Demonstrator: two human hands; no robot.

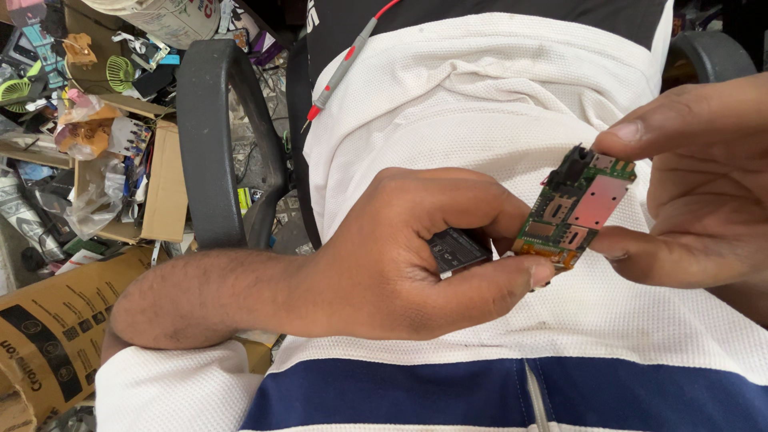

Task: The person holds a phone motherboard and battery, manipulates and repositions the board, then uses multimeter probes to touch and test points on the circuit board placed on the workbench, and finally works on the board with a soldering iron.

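Observation:
A small green circuit board (574, 208) with a pink shield and a black socket at its top end is held in front of my white shirt. My right hand (696, 184) pinches it between thumb and forefinger at its right edge. My left hand (400, 256) curls around a small black battery-like block (456, 251), and its thumb tip touches the lower left corner of the board.
A red and grey probe with a red lead (344, 68) lies across my chest. A black chair armrest (212, 136) stands to the left. Beyond it are cardboard boxes (48, 328), plastic bags and loose clutter on the floor.

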